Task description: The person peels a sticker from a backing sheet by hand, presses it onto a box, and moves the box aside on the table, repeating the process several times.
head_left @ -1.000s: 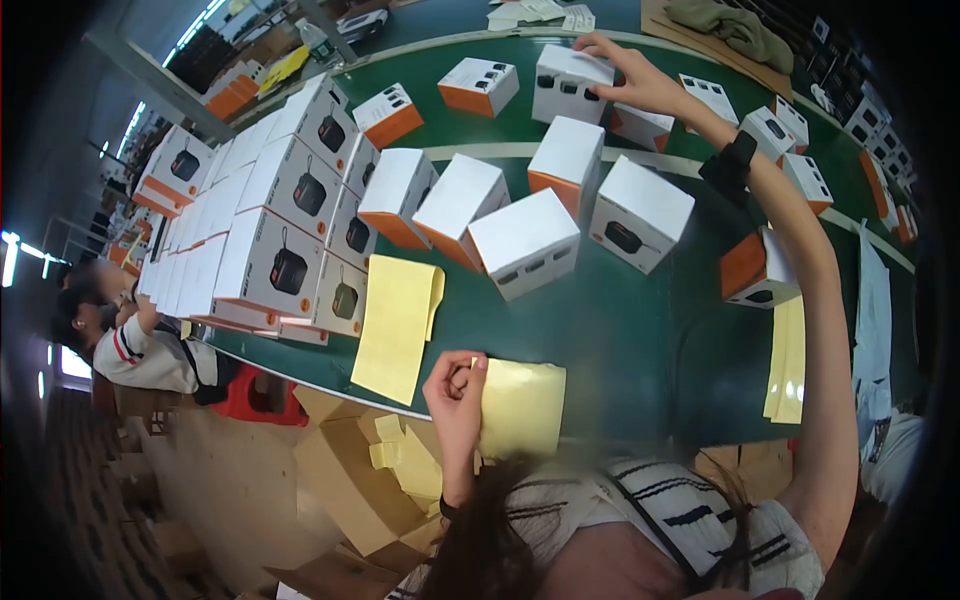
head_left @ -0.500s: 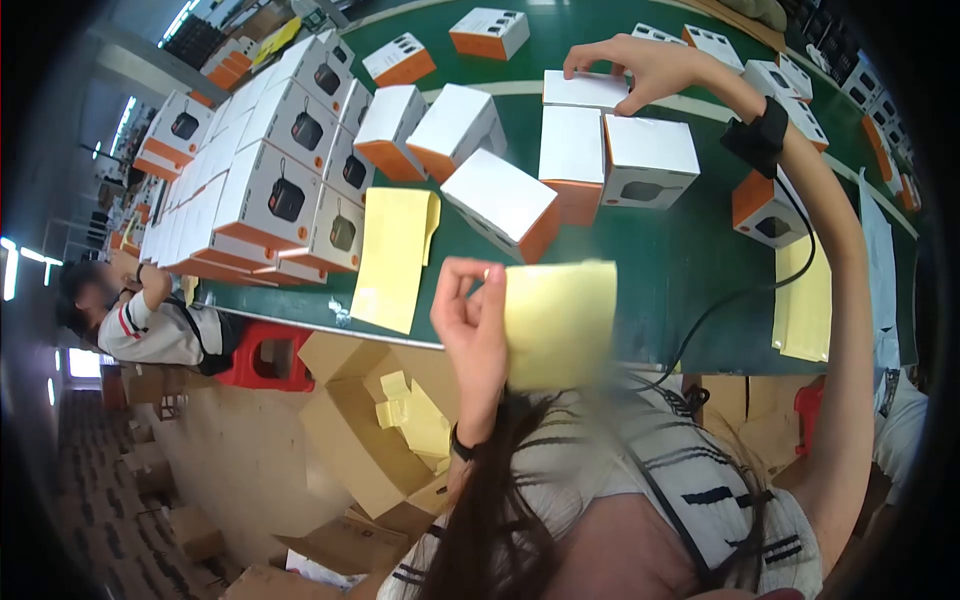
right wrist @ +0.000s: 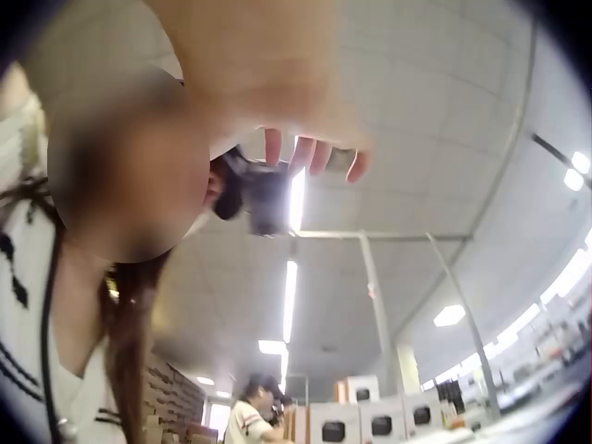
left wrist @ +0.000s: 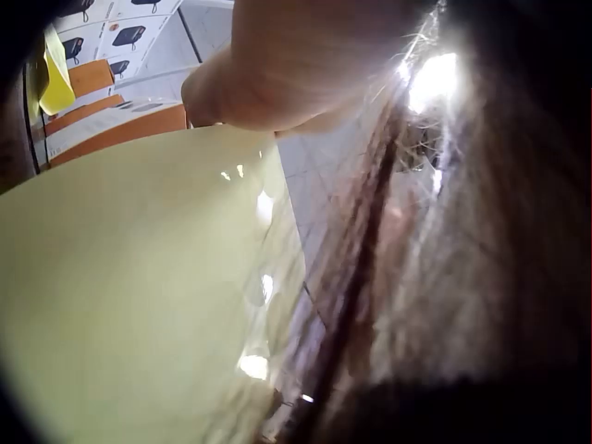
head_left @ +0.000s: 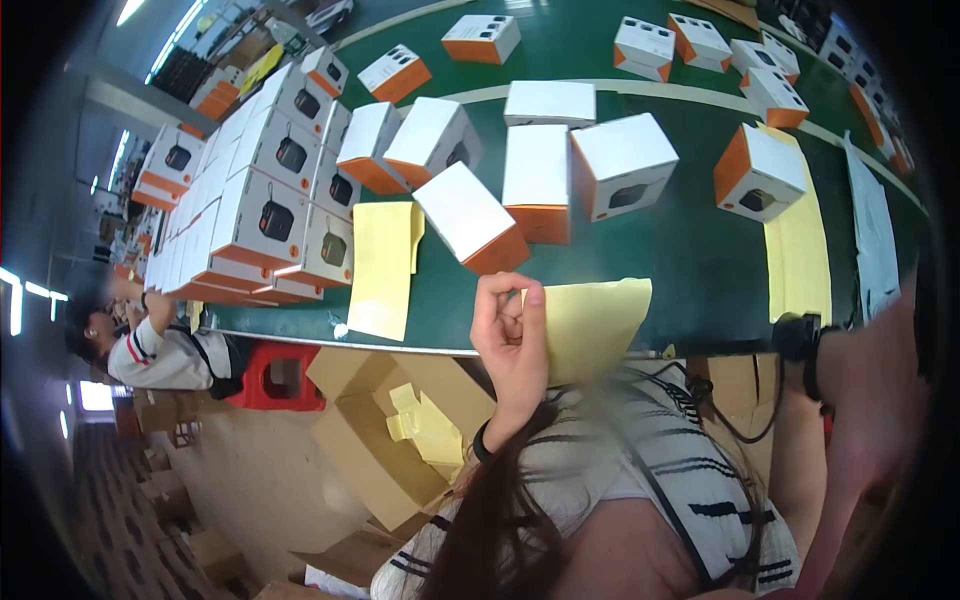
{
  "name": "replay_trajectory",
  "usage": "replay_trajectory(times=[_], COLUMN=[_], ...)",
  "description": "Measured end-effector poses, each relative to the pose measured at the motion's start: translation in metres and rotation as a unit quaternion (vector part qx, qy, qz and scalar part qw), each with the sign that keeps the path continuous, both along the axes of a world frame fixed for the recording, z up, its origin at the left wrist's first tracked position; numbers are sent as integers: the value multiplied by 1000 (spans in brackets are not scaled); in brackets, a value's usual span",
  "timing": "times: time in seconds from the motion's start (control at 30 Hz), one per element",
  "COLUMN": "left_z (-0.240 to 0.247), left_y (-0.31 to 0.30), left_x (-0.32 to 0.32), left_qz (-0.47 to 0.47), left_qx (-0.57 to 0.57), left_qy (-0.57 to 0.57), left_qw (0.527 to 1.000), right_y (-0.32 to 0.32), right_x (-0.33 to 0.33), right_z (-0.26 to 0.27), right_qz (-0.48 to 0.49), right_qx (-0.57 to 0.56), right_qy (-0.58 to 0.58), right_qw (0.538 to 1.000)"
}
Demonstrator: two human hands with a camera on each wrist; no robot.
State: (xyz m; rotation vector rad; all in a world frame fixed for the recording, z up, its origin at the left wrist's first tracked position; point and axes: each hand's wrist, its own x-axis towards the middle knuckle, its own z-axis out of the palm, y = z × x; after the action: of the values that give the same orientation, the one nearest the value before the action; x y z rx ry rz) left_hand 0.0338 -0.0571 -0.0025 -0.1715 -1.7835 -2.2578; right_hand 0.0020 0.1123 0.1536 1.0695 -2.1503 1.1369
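The left hand (head_left: 510, 350) pinches a yellow packet (head_left: 597, 325) by its upper left corner, over the table's near edge. In the left wrist view the fingers (left wrist: 287, 74) cover the top edge of the yellow packet (left wrist: 129, 250). Raised close to the head camera, the blurred right hand (head_left: 880, 390) is at the right side. The right wrist view has this hand (right wrist: 268, 83) near the person's head, with relaxed, slightly bent fingers and no object visible in it. White-and-orange boxes, including one angled box (head_left: 470, 215), stand beyond the left hand.
A large stack of boxes (head_left: 270, 215) fills the table's left side, beside a flat yellow sheet (head_left: 382, 270). At right, a box (head_left: 760, 170) overlaps yellow sheets (head_left: 798, 270). An open carton (head_left: 375, 450) is below the table edge. Another person (head_left: 160, 350) sits far left.
The right hand has left the white boxes and come back and up, close to the head camera. The left hand has lifted the yellow packet from the table edge and shifted right with it.
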Motion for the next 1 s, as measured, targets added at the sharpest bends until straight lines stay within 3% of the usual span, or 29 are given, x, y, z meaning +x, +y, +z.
replay_trajectory(times=[0.2, 0.23, 0.33, 0.47, 0.57, 0.67, 0.7, 0.73, 0.77, 0.8, 0.83, 0.9, 0.93, 1.0], left_z=[5, 5, -5, -21, -29, -36, -72, -56, -37, -29, -24, -41, -45, -42], left_y=[8, 9, -2, -12, -24, -25, -44, -29, -27, -24, -22, -27, -24, -20], left_x=[20, 27, 54, 98, 121, 137, 129, 135, 150, 153, 155, 145, 143, 147], left_qz=[17, 20, 26, 50, 3, 21, 11, 80, 19, 3, 22, 25, 3, 12], left_qx=[-118, -84, -83, -13, -25, -48, -114, -131, -49, -26, -16, -83, -18, -33], left_qy=[-17, -4, 46, -15, 45, 73, 96, 82, -2, -6, -40, 18, -24, 18], left_qw=[993, 996, 995, 999, 999, 996, 989, 985, 999, 1000, 999, 996, 1000, 999], right_y=[54, 45, 30, 21, 27, 19, 17, 17, 15, 20, 21, 7, 5, 3], right_x=[62, 70, 100, 141, 159, 180, 184, 195, 212, 220, 223, 223, 225, 239], right_z=[-12, -5, 35, 84, 126, 118, 104, 91, 80, 72, 71, 73, 72, 83], right_qz=[-109, -116, -99, -43, 10, 42, 43, 39, 21, 14, 9, -11, -12, 1], right_qx=[-145, -166, -116, -55, -43, -135, -184, -217, -248, -286, -325, -379, -395, -433], right_qy=[68, 112, 241, 455, 576, 587, 571, 541, 508, 503, 510, 545, 560, 589], right_qw=[981, 973, 959, 888, 816, 797, 798, 812, 825, 816, 796, 748, 728, 683])
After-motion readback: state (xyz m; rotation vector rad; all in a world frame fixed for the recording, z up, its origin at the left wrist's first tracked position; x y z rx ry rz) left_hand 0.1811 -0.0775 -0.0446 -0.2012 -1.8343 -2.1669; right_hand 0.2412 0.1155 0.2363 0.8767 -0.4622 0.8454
